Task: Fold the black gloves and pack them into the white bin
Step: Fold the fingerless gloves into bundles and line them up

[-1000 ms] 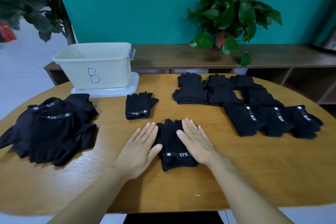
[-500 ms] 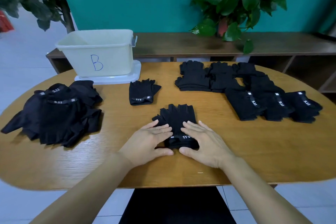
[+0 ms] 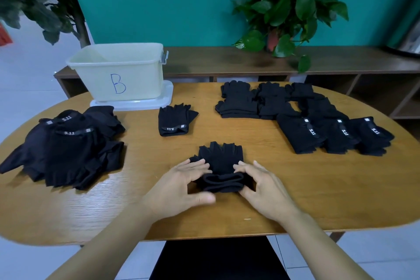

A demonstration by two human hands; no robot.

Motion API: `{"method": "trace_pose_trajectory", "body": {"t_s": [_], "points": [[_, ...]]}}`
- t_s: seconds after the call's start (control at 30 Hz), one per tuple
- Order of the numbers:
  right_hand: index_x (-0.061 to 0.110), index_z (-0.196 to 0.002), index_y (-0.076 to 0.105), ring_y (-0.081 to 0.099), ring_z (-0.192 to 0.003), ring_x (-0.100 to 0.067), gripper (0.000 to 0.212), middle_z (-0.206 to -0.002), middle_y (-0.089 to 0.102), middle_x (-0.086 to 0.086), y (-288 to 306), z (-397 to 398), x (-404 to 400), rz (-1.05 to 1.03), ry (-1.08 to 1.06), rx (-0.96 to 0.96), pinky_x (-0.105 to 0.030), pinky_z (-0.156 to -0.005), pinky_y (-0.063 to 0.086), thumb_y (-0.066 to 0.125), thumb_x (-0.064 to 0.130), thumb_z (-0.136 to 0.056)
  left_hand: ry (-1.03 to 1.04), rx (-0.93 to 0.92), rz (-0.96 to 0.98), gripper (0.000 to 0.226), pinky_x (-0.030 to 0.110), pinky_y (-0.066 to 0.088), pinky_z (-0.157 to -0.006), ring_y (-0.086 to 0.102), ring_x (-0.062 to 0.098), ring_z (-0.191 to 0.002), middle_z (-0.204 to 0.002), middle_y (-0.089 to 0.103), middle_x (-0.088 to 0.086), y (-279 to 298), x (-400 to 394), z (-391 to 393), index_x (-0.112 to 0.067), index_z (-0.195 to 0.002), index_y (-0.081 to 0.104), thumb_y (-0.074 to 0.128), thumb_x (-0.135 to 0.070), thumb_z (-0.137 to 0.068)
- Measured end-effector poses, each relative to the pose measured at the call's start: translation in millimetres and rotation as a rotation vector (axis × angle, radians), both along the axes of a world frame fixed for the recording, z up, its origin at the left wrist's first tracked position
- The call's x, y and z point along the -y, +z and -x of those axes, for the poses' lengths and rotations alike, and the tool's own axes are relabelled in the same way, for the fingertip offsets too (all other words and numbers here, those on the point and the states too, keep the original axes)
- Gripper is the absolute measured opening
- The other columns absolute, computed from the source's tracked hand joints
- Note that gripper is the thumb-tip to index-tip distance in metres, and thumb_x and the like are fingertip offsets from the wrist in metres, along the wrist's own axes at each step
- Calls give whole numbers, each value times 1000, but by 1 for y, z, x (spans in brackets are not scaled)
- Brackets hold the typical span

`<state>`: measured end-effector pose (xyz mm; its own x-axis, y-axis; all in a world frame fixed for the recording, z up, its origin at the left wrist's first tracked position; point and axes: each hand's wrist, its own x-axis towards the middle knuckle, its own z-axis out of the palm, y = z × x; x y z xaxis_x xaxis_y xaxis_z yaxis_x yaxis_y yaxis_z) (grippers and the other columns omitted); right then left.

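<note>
Sitting at the far left of the picture is a messy pile of black gloves (image 3: 66, 145), spread out on the round wooden table (image 3: 318, 188). Two of them show a grey band that says 5.11. Up behind the pile, in the upper left, stands the white bin (image 3: 118, 73) with a blue letter B on its front. It rests on a clear lid (image 3: 134, 103) at the back edge of the table. Just right of the bin lies one folded glove (image 3: 175, 120) all by itself. Down in the middle of the picture are the two hands. The left hand (image 3: 181, 186) and the right hand (image 3: 266, 191) both hold the glove being folded (image 3: 221, 170). Each hand pinches one end of its near edge between thumb and fingers, and that edge is lifted and rolled up off the wood. The finger end of this glove points away, toward the back of the table, and still lies flat. Farther right, in the upper middle, neat stacks of folded gloves (image 3: 261, 100) sit side by side. Right of them, a row of flat gloves (image 3: 336, 134) lies with little white tags showing. At the top right, a green leafy plant (image 3: 293, 7) stands on a brown shelf (image 3: 227, 59) in front of a teal wall.
</note>
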<state>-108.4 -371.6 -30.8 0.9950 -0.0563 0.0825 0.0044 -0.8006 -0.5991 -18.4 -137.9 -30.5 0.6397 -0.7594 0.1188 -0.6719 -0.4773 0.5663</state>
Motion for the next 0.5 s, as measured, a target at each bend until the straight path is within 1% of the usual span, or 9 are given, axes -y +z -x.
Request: {"method": "trace_pose_trajectory", "body": {"t_s": [0.07,0.13,0.2,0.23,0.27,0.3,0.33,0.43,0.5], "points": [[31,-132,56,23,-143,-7,40,-143,49,17,-5,-3,1,-50,-50,-1,-31,-116,28,62,33,-93,11,89,-102,85,1,-6,-108,4,-18,-138,-145,23,-28,3,2,1,-32,-145,40,65,-69,-72],[31,-125,61,40,-137,-10,32,-131,60,15,-9,-6,3,-94,-86,36,-37,-110,39,62,36,-93,68,178,-63,66,-4,-6,-103,13,-11,-138,-140,32,-26,0,6,-1,-28,-142,46,68,-50,-84],[29,-111,65,60,-114,-9,20,-110,69,15,-11,-12,1,-146,-150,98,-39,-94,50,60,37,-93,181,124,83,44,3,5,-109,27,-4,-136,-131,47,-24,-1,14,-1,-25,-133,57,63,-39,-92],[28,-105,66,64,-101,-9,17,-100,71,14,-12,-15,-1,-162,-198,133,-40,-87,53,59,38,-94,248,44,137,40,13,15,-114,30,-1,-136,-128,50,-24,-1,17,-2,-26,-131,59,60,-39,-93],[26,-99,65,67,-90,-10,17,-92,72,11,-12,-19,-4,-159,-252,167,-40,-80,54,58,40,-94,311,-30,186,38,23,27,-114,36,3,-135,-126,55,-23,-3,22,-5,-27,-129,61,60,-40,-94],[23,-94,64,67,-80,-13,20,-83,71,8,-11,-24,-8,-131,-309,196,-41,-74,55,57,42,-94,377,-81,237,35,27,39,-108,48,7,-129,-122,63,-19,-4,27,-8,-26,-125,64,61,-41,-93],[22,-90,62,66,-73,-16,24,-77,70,6,-9,-28,-11,-81,-362,214,-39,-68,54,55,44,-94,444,-106,280,35,26,45,-99,57,9,-119,-116,67,-14,-4,32,-11,-23,-123,65,62,-40,-93],[19,-91,61,60,-63,-19,31,-68,64,2,-2,-42,-20,94,-490,224,-32,-58,47,51,48,-96,584,-129,343,35,15,43,-84,61,8,-108,-111,69,-8,-3,46,-16,-17,-122,66,65,-35,-92],[17,-90,63,58,-61,-21,33,-67,62,2,0,-52,-24,155,-537,234,-30,-56,42,52,48,-96,624,-123,348,34,17,44,-83,62,8,-107,-110,70,-7,-6,50,-19,-17,-121,67,65,-34,-92]]}}
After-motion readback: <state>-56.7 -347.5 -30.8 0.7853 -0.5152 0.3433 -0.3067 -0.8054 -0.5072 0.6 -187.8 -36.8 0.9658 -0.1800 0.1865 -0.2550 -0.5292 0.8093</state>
